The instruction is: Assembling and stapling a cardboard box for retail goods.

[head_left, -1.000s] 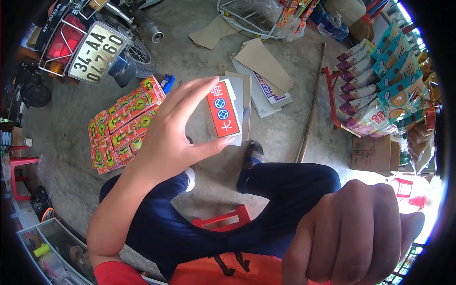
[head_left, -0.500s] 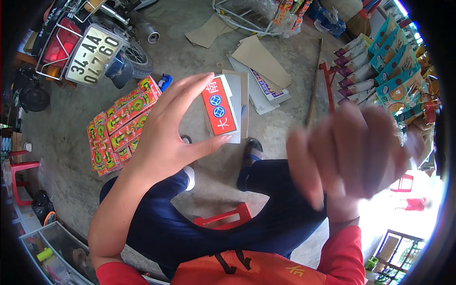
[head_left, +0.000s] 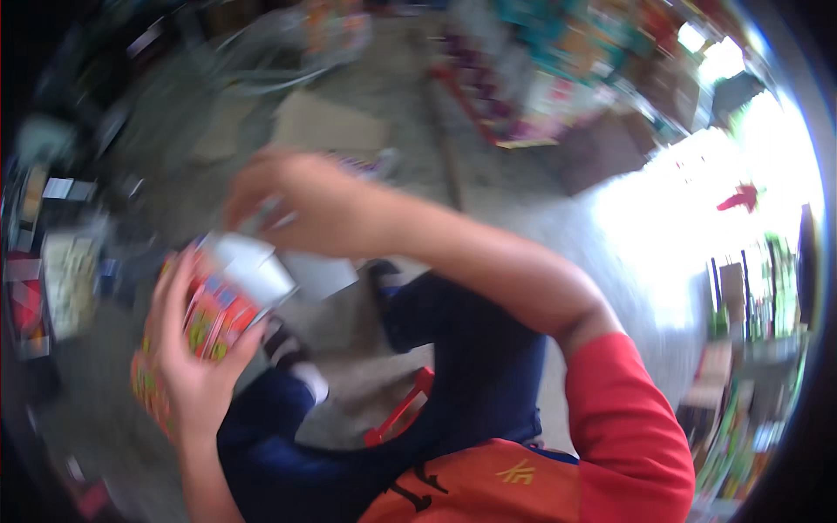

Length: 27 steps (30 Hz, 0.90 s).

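Observation:
My left hand (head_left: pixel 193 353) is closed round a small box (head_left: pixel 253 268), its thumb at the near end and its fingers along the far side. The box turns a white, blurred face upward; earlier a red face with blue round marks showed. Just above it, my right hand (head_left: pixel 301 205) reaches across from the right, fingers bent down and pinched together. Something small and pale shows at those fingertips, too smeared to name. Behind my left hand lie red and green printed packs (head_left: pixel 209 327) on the floor, partly covered by it.
Flat brown cardboard (head_left: pixel 327 122) and a white sheet (head_left: pixel 321 275) lie on the concrete floor. A red stool (head_left: pixel 405 405) stands between my legs. Teal and purple packages (head_left: pixel 558 44) fill the far right. A motorbike's number plate (head_left: pixel 70 283) is at left.
My right hand has swung left from the right side to just above the small box. My left hand has moved left and down with the box, now white side up. The whole view has turned right.

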Motion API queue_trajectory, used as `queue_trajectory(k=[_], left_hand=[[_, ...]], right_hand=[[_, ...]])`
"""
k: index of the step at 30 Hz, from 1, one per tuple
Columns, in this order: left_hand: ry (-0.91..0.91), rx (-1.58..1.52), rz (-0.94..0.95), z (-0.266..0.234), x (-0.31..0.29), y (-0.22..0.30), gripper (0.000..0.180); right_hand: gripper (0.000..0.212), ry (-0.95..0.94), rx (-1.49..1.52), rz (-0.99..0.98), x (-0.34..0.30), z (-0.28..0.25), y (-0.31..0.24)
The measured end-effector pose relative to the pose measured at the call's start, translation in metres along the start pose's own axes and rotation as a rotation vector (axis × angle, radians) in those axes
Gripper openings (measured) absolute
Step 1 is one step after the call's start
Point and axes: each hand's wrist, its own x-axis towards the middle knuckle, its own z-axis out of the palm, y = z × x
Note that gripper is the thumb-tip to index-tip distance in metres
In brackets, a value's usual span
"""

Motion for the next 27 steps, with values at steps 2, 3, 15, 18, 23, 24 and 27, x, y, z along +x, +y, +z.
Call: queue_trajectory(k=[2,3,15,18,23,24,27], left_hand=[[-0.026,0.002,-0.034,-0.004,-0.003,-0.002,0.084],[-0.049,0.0,-0.038,-0.003,-0.006,-0.003,0.084],[-0.214,-0.092,0.093,0.031,0.041,-0.02,0.079],[-0.247,-0.173,0.024,0.031,0.044,-0.018,0.077],[-0.256,-0.209,-0.005,0.042,0.043,-0.029,0.077],[-0.253,-0.211,-0.02,0.042,0.044,-0.029,0.077],[-0.251,-0.199,-0.035,0.037,0.04,-0.036,0.076]], right_hand=[[0.031,0.035,-0.006,-0.048,0.011,0.009,0.012],[0.032,0.038,0.018,-0.02,0.009,0.013,0.014],[0.021,0.233,-0.254,0.078,0.011,-0.014,0.069],[0.019,0.265,-0.274,0.069,0.014,-0.017,0.076],[0.016,0.275,-0.161,0.238,-0.002,-0.025,0.077],[0.016,0.278,-0.157,0.241,-0.002,-0.026,0.076],[0.021,0.313,-0.158,0.248,0.0,-0.023,0.073]])
